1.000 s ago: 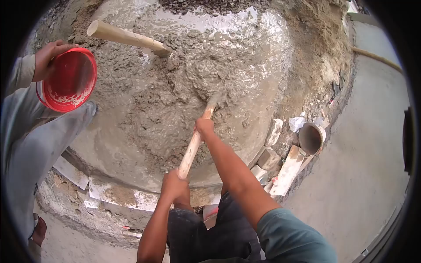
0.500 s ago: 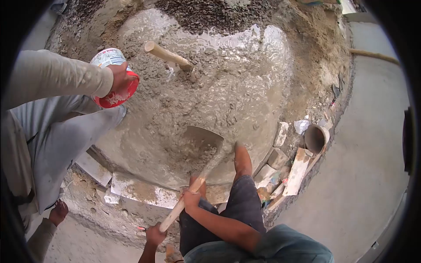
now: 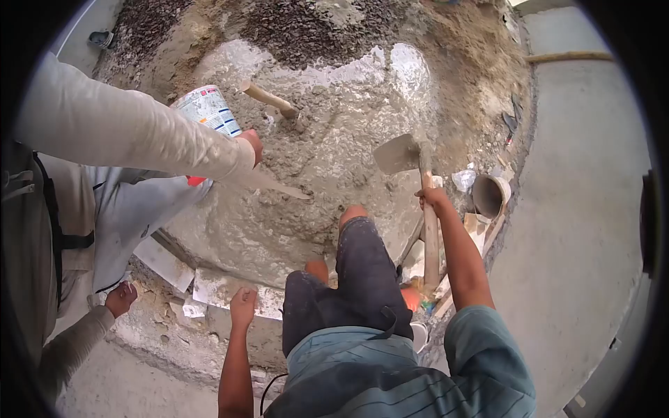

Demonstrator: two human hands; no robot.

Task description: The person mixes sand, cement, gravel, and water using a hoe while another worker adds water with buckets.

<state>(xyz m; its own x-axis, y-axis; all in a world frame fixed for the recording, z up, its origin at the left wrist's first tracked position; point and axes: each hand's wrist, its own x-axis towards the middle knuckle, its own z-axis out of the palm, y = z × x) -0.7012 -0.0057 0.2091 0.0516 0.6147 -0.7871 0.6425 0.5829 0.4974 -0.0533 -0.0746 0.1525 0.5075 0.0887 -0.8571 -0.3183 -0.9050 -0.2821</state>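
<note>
My right hand (image 3: pixel 433 198) is wrapped round the wooden handle of a hoe (image 3: pixel 430 240), whose broad, mud-coated blade (image 3: pixel 397 155) is raised at the right side of the wet concrete mix (image 3: pixel 341 167). My left hand (image 3: pixel 243 305) is off the handle, low beside my left leg, with its fingers curled; nothing can be made out in it. A co-worker's hand (image 3: pixel 252 145) tips a white and red bucket (image 3: pixel 208 110), and a greyish stream (image 3: pixel 272 184) falls onto the mix.
A second wooden handle (image 3: pixel 268 97) sticks out of the mix. Dark gravel (image 3: pixel 300 31) lies at the far side. A round container (image 3: pixel 490 195) and a plastic bag (image 3: pixel 463 180) are at the right edge. White slabs (image 3: pixel 164 263) border the near left. The co-worker stands at the left.
The hoe has swung from the middle of the mix to my right side. My left hand has let go of its handle. The co-worker's bucket has tipped, and its contents now pour out.
</note>
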